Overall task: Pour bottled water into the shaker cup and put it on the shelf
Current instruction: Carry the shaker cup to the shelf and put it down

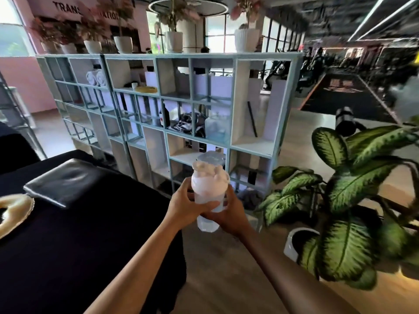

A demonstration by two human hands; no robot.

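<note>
Shaker cup point(209, 191) gripped in both hands, upright, before the shelf point(172, 105).

Left hand point(189, 201) wrapped round the clear body from the left, right hand point(229, 214) cupping it lower from the right, white lid on top. Pale blue shelf just beyond, cubbies holding rolled towels point(96, 78), bottles and dark cloth, white plant pots along its top. Black-draped tabletop point(90, 234) at left with a black pad point(65, 181); leafy plant point(344, 205) at right.
</note>
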